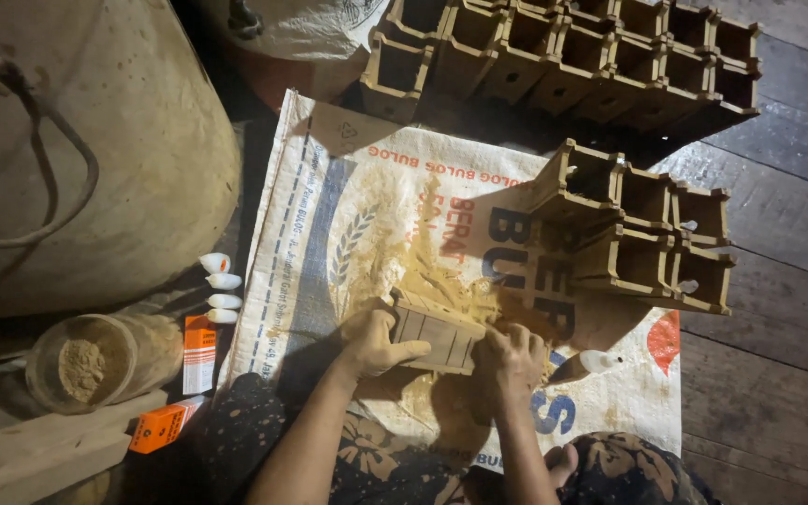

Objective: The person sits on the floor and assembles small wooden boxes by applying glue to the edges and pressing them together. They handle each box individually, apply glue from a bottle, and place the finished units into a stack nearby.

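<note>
Left hand: I grip the near left end of the small wooden box.
Right hand: closed over its right end.
Box: on the woven sack, among sawdust.

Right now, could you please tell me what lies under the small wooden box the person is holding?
Under the small wooden box lie loose tan sawdust-like powder and a printed woven plastic sack. The left hand, right hand and the box hide whatever is directly beneath.
</note>
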